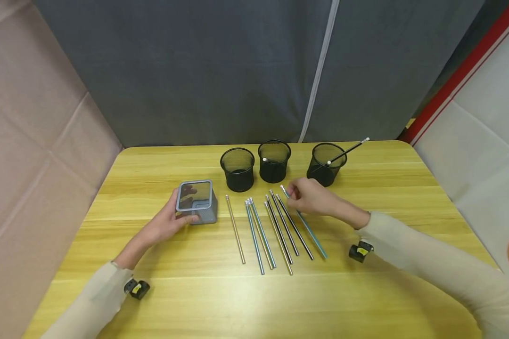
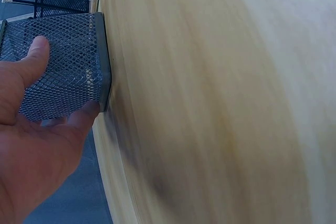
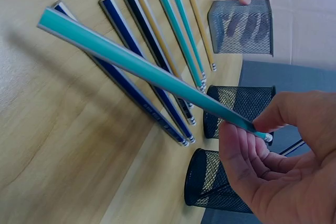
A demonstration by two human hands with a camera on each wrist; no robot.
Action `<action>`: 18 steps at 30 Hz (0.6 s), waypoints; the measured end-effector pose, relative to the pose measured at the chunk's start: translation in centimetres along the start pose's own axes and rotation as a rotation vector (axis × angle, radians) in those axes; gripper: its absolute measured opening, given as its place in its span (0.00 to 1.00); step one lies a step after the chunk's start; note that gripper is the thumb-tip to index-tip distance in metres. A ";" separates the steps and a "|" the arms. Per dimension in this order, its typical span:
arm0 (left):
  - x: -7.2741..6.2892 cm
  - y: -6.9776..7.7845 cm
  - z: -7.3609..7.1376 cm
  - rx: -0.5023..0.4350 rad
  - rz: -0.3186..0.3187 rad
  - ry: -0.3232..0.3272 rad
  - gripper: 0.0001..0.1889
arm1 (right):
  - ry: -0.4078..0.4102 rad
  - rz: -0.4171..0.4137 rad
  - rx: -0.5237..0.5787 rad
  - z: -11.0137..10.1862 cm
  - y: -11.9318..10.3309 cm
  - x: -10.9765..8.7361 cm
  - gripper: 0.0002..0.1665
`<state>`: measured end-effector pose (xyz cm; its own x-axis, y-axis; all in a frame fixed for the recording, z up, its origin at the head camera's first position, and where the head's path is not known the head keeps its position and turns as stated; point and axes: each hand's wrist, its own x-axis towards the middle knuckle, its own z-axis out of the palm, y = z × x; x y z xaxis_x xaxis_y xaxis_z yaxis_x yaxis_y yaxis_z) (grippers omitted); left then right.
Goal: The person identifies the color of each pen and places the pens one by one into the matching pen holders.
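My left hand (image 1: 163, 223) grips a square grey mesh pen holder (image 1: 213, 209) on the left of the table, its opening facing up. In the left wrist view the thumb lies along one mesh side, and a finger reaches the base of the holder (image 2: 73, 69). A teal pencil (image 1: 310, 231) is pinched by my right hand (image 1: 316, 197) close to its eraser end. The right wrist view shows this pencil (image 3: 136, 69) slanting above the others, thumb on one side and curled fingers on the other. Gold, teal and black pencils (image 1: 258, 230) lie side by side left of that hand.
Three round black mesh cups stand along the back: a left cup (image 1: 239, 181), a middle cup (image 1: 273, 173) with a white-tipped pencil inside, and a right cup (image 1: 320, 176) with black pencils leaning in it. A grey curtain (image 1: 195, 75) hangs behind the wooden table (image 1: 220, 306).
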<state>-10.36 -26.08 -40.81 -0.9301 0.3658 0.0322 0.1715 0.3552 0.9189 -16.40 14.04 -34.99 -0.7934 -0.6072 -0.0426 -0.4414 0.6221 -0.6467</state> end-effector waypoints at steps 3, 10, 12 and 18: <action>0.0 0.0 0.0 0.000 -0.001 0.001 0.42 | 0.008 -0.016 0.013 -0.2 -0.3 0.0 0.03; 0.1 0.2 0.0 0.003 -0.013 0.009 0.44 | 0.004 -0.029 0.074 -0.9 -0.8 0.2 0.06; 0.0 0.2 0.0 0.004 -0.013 0.011 0.44 | -0.001 -0.028 0.099 -1.1 -1.1 0.3 0.06; 0.0 0.1 0.1 -0.008 -0.008 0.009 0.44 | 0.013 -0.048 0.183 -1.4 -2.0 0.7 0.05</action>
<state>-10.35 -25.99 -40.73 -0.9345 0.3548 0.0282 0.1611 0.3511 0.9224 -16.67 13.02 -32.69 -0.7791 -0.6269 0.0010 -0.3965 0.4914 -0.7754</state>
